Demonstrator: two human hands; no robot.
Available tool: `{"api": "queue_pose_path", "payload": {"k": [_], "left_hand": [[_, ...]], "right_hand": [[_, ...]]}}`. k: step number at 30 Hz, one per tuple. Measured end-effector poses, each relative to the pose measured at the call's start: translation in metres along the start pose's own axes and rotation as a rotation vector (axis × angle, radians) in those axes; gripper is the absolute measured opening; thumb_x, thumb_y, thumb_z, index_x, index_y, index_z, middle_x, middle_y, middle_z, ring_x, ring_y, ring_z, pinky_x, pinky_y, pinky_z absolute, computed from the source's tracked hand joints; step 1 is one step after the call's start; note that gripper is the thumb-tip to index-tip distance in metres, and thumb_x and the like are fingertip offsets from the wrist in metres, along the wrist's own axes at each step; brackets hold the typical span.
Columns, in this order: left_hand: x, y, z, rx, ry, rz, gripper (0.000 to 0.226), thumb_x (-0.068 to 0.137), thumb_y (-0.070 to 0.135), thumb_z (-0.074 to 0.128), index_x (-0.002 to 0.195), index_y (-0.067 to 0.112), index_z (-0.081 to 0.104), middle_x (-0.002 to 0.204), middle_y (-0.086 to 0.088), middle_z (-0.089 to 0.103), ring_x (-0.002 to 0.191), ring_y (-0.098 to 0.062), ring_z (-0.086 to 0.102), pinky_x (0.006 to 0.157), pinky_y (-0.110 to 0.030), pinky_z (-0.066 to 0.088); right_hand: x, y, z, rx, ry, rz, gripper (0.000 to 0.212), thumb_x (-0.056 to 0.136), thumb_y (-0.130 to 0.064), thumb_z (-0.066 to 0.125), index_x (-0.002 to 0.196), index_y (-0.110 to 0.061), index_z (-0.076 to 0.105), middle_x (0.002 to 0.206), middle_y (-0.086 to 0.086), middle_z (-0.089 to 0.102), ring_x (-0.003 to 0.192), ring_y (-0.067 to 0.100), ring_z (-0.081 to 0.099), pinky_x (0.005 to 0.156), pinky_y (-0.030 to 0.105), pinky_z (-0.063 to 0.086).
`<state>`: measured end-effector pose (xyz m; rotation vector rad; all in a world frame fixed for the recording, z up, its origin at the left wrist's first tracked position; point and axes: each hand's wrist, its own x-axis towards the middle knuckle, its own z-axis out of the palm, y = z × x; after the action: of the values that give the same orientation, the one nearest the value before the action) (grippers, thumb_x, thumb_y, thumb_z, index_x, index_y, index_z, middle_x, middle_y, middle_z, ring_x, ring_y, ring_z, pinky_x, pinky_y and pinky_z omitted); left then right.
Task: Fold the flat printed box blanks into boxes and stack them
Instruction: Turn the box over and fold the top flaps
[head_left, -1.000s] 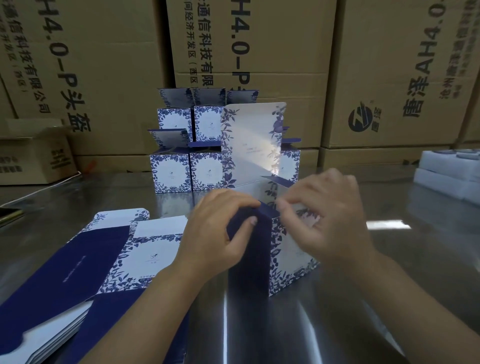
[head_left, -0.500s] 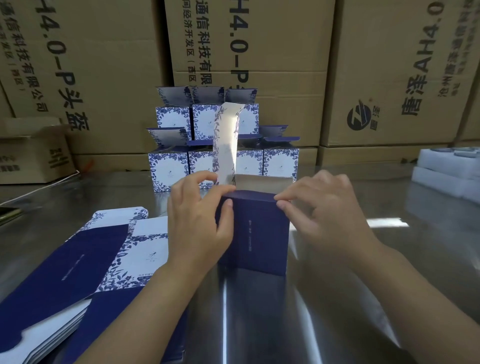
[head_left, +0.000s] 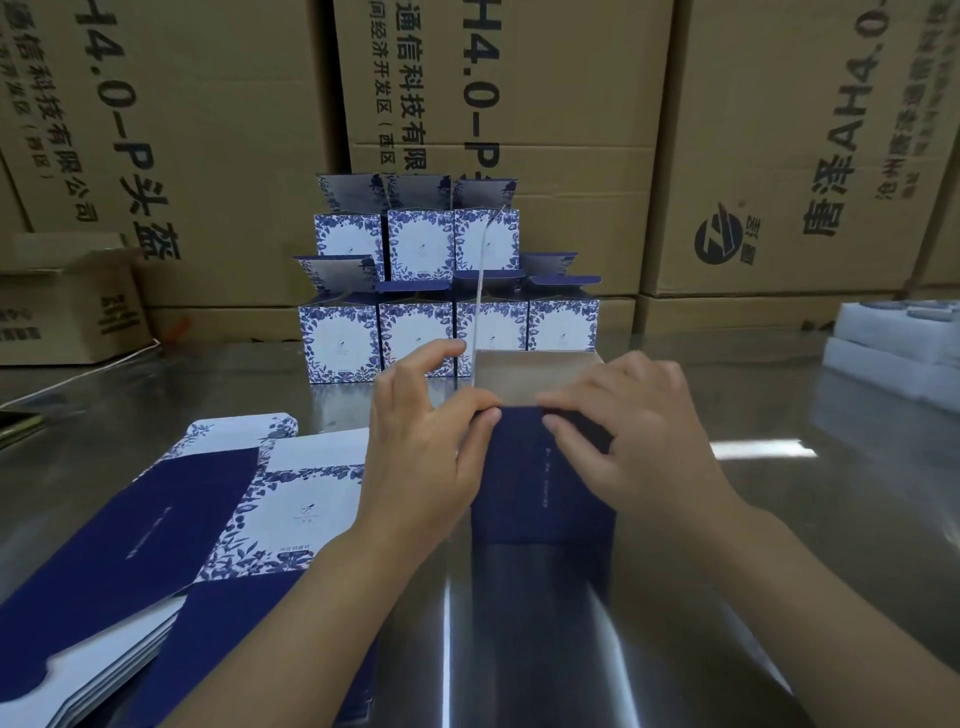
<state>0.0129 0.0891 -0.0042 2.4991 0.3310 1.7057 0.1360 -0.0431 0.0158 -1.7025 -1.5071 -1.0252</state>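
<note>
A half-formed navy box (head_left: 540, 483) stands upright on the steel table, its navy face toward me and its top open, showing a grey inside. One tall flap rises edge-on from its far left corner. My left hand (head_left: 423, 457) grips the box's upper left corner, thumb on the front rim. My right hand (head_left: 631, 441) grips the upper right corner, fingers curled over the front panel. A pile of flat blue-and-white printed blanks (head_left: 156, 530) lies at my left. Several folded floral boxes (head_left: 447, 291) stand stacked in two tiers behind.
Large brown cartons (head_left: 779, 145) wall off the back of the table. A smaller open carton (head_left: 67, 306) sits at the far left. White foam trays (head_left: 898, 348) lie at the right edge. Bare steel table (head_left: 779, 519) shows to the right.
The box turned so its navy face squares toward me and its walls stood up. The tall white flap swung from broadside to edge-on. Both hands shifted onto the top front corners.
</note>
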Motion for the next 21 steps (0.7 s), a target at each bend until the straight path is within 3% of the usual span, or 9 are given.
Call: {"api": "queue_pose_path", "payload": {"k": [4,13,17,21], "left_hand": [[-0.001,0.005,0.002,-0.030,0.021,0.086,0.025,0.088,0.028,0.051,0.083,0.017,0.073,0.125,0.004,0.037,0.112,-0.021,0.036,0.098,-0.025,0.027],[-0.001,0.007,0.003,-0.025,0.020,0.109,0.024,0.088,0.026,0.052,0.081,0.016,0.073,0.122,0.005,0.037,0.111,-0.021,0.036,0.095,-0.028,0.031],[0.000,0.005,0.003,-0.004,0.023,0.123,0.025,0.087,0.028,0.052,0.080,0.016,0.073,0.120,0.005,0.038,0.108,-0.021,0.037,0.094,-0.028,0.031],[0.002,-0.003,0.001,0.030,0.021,0.102,0.024,0.088,0.027,0.052,0.082,0.016,0.073,0.120,0.004,0.038,0.108,-0.022,0.038,0.094,-0.027,0.029]], "right_hand": [[-0.002,-0.009,0.005,0.001,0.018,-0.024,0.023,0.087,-0.030,0.052,0.092,-0.023,0.073,0.078,-0.011,0.066,0.078,0.016,0.048,0.076,0.026,0.024],[-0.002,-0.011,0.006,0.033,0.033,0.022,0.020,0.085,-0.031,0.054,0.082,-0.024,0.072,0.071,-0.015,0.062,0.077,0.010,0.042,0.075,0.023,0.019],[-0.001,-0.008,0.005,0.011,0.052,0.004,0.010,0.083,-0.031,0.064,0.081,-0.028,0.074,0.069,-0.016,0.061,0.077,0.010,0.042,0.075,0.026,0.022],[0.000,-0.002,0.002,0.005,0.082,0.000,0.017,0.083,-0.034,0.059,0.080,-0.027,0.074,0.072,-0.015,0.066,0.078,0.010,0.043,0.078,0.024,0.020]]}}
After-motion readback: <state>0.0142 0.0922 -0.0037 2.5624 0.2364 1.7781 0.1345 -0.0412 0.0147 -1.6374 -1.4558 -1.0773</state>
